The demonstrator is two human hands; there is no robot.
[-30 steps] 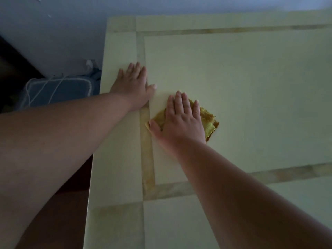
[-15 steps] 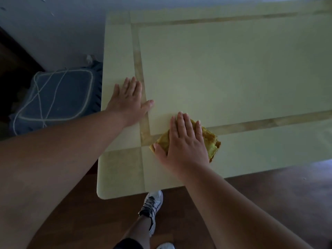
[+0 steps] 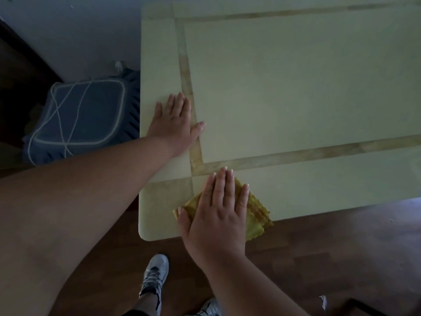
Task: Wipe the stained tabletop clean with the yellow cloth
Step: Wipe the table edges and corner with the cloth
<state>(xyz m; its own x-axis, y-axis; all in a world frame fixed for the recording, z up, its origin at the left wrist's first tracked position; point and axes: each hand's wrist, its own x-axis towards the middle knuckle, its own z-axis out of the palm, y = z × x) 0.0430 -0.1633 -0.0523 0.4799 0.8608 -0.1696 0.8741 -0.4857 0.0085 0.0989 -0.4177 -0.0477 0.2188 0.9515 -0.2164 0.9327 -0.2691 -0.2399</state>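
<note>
A folded yellow cloth [image 3: 257,213] lies at the near left corner of the pale tabletop [image 3: 296,87], its right part hanging slightly past the front edge. My right hand [image 3: 218,210] lies flat on the cloth, fingers together, pressing it down. My left hand [image 3: 175,124] rests flat on the tabletop near the left edge, fingers spread, holding nothing. The tabletop has a brownish inlaid border strip [image 3: 296,153]. No distinct stain shows in the dim light.
A blue cushioned seat [image 3: 82,119] with white cord stands left of the table. Dark wooden floor [image 3: 341,258] lies in front of the table. My feet in light sneakers [image 3: 155,277] stand near the table's corner. A wall runs behind.
My right hand has dragged the cloth toward me, from inside the border strip to the table's front edge. The view tilted down, so floor and feet show. The left hand stayed flat.
</note>
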